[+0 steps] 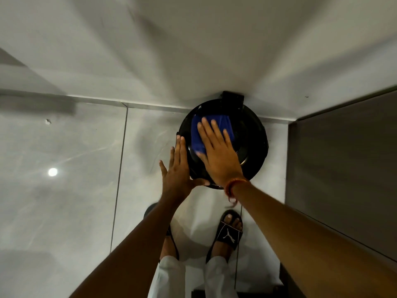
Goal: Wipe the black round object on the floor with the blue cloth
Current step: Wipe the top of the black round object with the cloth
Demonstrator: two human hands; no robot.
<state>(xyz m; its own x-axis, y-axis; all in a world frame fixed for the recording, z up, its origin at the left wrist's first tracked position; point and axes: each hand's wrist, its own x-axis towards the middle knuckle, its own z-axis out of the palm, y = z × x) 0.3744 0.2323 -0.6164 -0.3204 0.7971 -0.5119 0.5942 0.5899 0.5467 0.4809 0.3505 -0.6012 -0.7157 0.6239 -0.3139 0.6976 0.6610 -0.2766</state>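
Observation:
A black round object [251, 134] stands on the floor against the white wall, with a black box-like part at its back. A blue cloth [198, 136] lies flat on its top. My right hand [217, 151] presses flat on the cloth, fingers spread and pointing towards the wall. My left hand [177, 168] rests against the object's left rim, fingers straight, thumb hooked under the near edge. The cloth's middle is hidden under my right palm.
Glossy grey floor tiles [64, 168] stretch to the left, with a ceiling light reflected in them. A dark cabinet panel [343, 158] rises close on the right. My feet in black slides [229, 231] stand just in front of the object.

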